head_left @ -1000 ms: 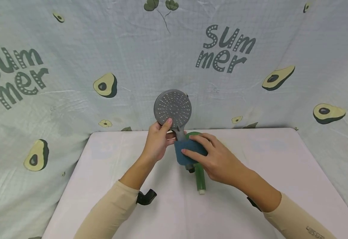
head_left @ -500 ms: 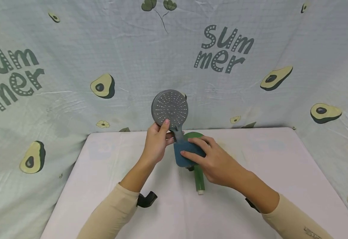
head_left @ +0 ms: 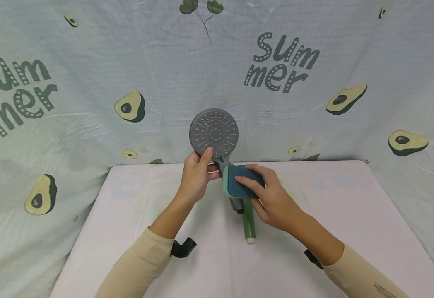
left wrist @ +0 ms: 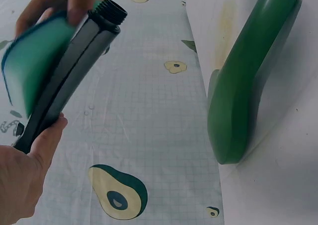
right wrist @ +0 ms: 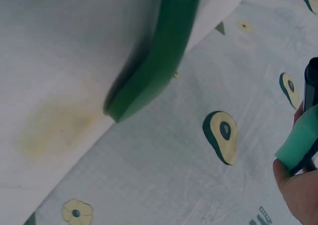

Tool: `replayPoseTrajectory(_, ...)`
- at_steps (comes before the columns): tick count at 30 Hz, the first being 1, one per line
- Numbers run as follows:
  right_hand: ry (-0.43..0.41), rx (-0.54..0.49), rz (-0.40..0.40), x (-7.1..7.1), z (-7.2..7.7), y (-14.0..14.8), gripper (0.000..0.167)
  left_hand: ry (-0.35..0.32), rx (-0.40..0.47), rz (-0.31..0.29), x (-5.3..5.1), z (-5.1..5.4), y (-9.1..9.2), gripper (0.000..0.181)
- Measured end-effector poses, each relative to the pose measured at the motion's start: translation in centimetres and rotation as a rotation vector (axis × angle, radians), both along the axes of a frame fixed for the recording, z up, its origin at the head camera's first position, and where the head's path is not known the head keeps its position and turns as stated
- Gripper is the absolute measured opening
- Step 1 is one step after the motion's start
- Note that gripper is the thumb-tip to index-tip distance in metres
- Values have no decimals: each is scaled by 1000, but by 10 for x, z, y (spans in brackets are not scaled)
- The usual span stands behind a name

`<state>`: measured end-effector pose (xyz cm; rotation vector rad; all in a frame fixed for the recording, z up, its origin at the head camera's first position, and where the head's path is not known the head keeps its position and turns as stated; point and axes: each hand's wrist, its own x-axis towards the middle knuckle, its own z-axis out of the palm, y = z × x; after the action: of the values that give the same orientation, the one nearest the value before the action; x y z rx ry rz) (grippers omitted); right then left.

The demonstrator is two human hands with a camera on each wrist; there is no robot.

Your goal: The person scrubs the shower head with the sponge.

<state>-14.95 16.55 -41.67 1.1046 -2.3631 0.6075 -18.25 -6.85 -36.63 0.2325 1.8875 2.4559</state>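
A grey round shower head (head_left: pixel 214 131) is held up over the table's far edge, nozzle face toward me. My left hand (head_left: pixel 194 176) grips it at the neck, thumb on the lower rim of the face. My right hand (head_left: pixel 273 198) holds a sponge (head_left: pixel 241 182), dark blue on one side and green on the other, against the handle. In the left wrist view, the shower head's handle (left wrist: pixel 74 66) ends in a black threaded tip, and the sponge (left wrist: pixel 37 61) lies along it. The right wrist view catches only part of the sponge (right wrist: pixel 303 138) and the right hand (right wrist: pixel 300 195).
A green shower head (head_left: pixel 249 225) with a pale tip lies on the white table (head_left: pixel 295 265) behind the hands. Black objects, partly hidden, sit by the left forearm (head_left: pixel 183 248) and under the right forearm (head_left: pixel 312 257). A printed cloth (head_left: pixel 165 82) hangs behind the table.
The sponge has moved slightly up and right along the handle and tilted, so its green side and the handle's lower end now show. The left hand keeps its grip.
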Motion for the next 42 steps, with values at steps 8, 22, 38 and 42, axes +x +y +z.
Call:
replayPoseTrajectory(8, -16, -54, -47, -13, 17, 0, 63, -19, -6, -9, 1, -4, 4, 38)
replayPoseTrajectory(22, 109, 217, 82, 14, 9, 9, 66, 68, -161, 14, 4, -6, 7, 39)
replayPoseTrajectory(38, 424, 543, -4, 6, 51, -18, 61, 162, -346, -18, 8, -5, 12, 52)
replayPoseTrajectory(42, 426, 607, 39, 19, 36, -13, 51, 152, -307, 3, 7, -5, 8, 53)
